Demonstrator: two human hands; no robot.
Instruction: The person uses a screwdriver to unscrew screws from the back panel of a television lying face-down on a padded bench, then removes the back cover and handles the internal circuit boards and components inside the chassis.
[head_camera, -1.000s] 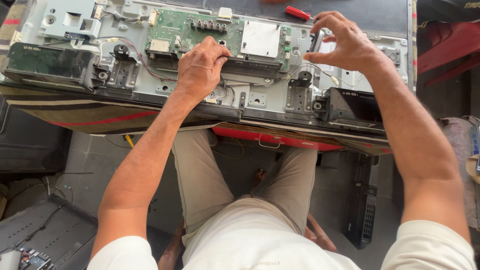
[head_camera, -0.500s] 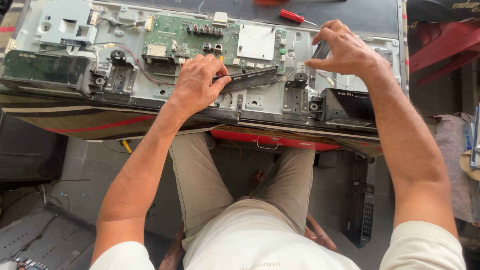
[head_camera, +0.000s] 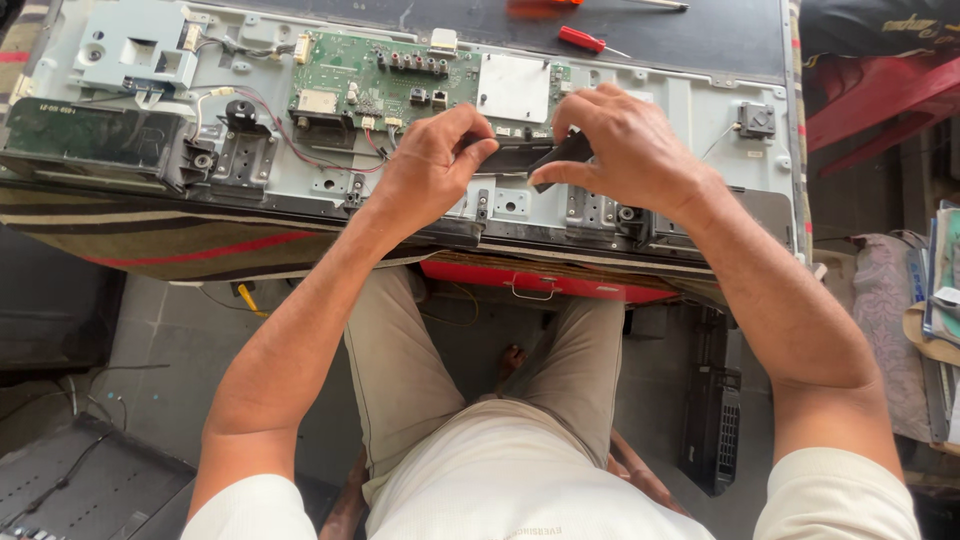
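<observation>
Both hands, left hand (head_camera: 432, 165) and right hand (head_camera: 622, 150), gripped a flat black strip (head_camera: 545, 157) over the green circuit board (head_camera: 385, 85); refitting needs alignment.

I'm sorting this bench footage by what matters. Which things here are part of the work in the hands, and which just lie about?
In hand:
- left hand and right hand, both gripping the dark strip
- opened flat-screen chassis under them
- green circuit board beside them

Lying about:
- red-handled screwdriver on the far edge
- red chair to the right
- striped cloth under the chassis
</observation>
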